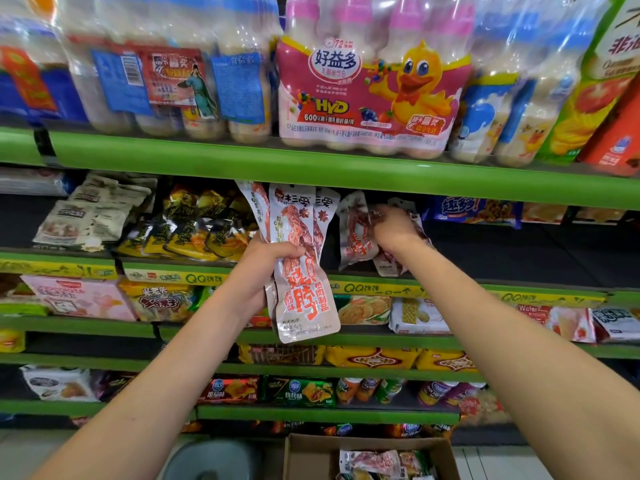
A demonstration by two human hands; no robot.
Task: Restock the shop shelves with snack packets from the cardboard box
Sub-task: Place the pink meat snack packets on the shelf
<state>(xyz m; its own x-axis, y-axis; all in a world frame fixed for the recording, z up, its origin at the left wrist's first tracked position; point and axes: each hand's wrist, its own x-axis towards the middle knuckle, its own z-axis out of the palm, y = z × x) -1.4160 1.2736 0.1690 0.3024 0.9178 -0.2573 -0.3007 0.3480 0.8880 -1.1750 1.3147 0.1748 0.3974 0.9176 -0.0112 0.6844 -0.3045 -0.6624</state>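
Left hand point(258, 271) is clamped round a fanned bunch of long white plastic snack packets with red print point(301, 271), three or so, held upright in front of the green-edged metal shop shelf point(450, 282). Right hand point(393, 225) is up on that shelf, fingers curled on a small dark-red and clear packet point(379, 216), setting it against the few matching white-and-red packets already leaning there point(356, 233); the grip itself is partly hidden by the back of the hand, so likely a pinch. Hands are apart, both loaded. Progress: mid-task. A small cluster is placed on this shelf, with bare dark shelf to its right, so room for more. Left-hand bunch is not yet shelved. The open brown cardboard box point(446, 445) on the floor below holds more packets point(374, 460), count unclear at the frame edge. To the left sit yellow-and-black foil packets point(194, 230); above, shrink-wrapped pink-capped drink bottles point(374, 91).
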